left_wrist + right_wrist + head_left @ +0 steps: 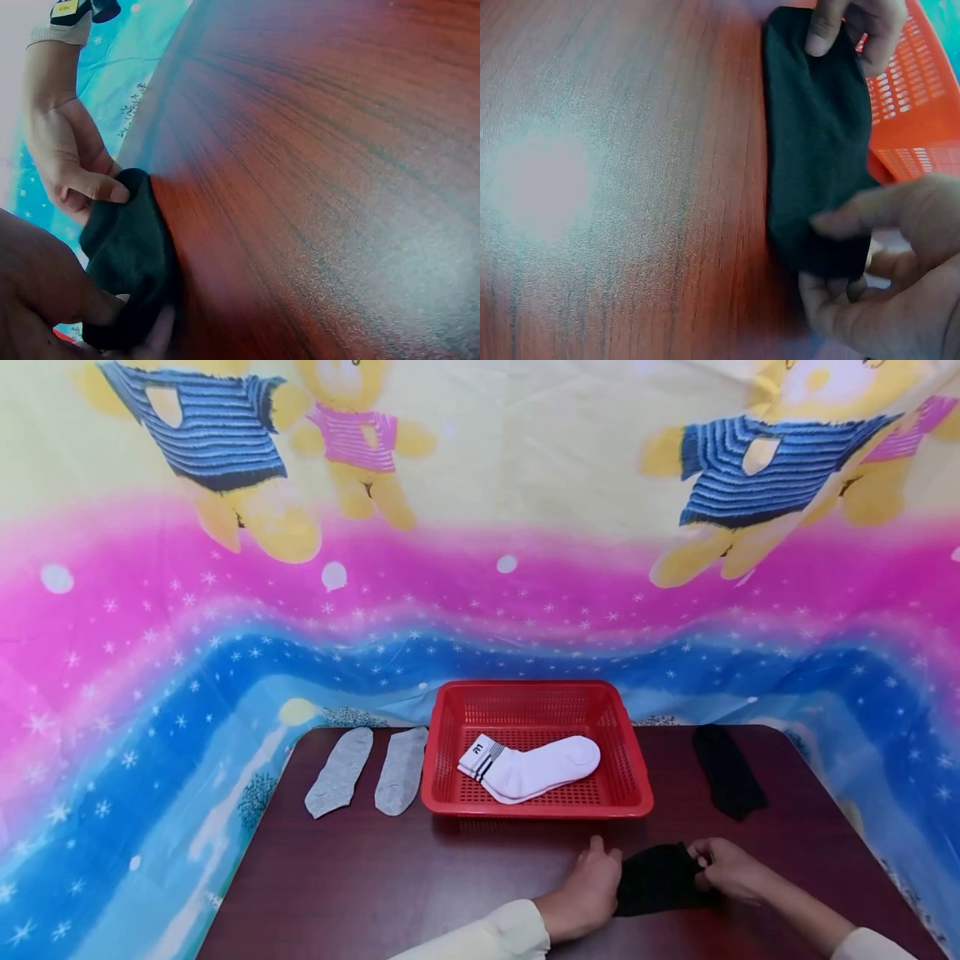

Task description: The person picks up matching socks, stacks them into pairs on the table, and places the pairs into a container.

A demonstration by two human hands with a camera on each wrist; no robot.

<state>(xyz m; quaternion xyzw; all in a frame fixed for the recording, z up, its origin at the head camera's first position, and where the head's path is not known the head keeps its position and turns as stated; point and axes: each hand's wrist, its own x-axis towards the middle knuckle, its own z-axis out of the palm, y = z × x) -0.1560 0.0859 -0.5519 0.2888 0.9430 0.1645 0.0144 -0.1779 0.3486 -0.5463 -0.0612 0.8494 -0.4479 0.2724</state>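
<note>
From my end of the feed, my left hand [588, 891] pinches one end of the dark sock [658, 882], thumb on top, and my right hand [729, 868] pinches the other, thumb above and fingers below. The sock spans the gap between them, near side of the basket [536, 811] and toward its right; whether its whole length rests on the desk [337, 893] I can't tell. To work it well, I'd judge a light, even pull from both ends is enough, since thin knit would likely stretch or twist under more; I'd match the edges at the right thumb, smooth any ripple outward, and stay low so nothing sags. Beyond, white socks [543, 768] lie in the basket, a black sock [729, 772] lies well right of it, a near grey sock [401, 772] sits just left of it, a far grey sock [341, 772] farther left, and printed cloth [480, 568] hangs behind it.
</note>
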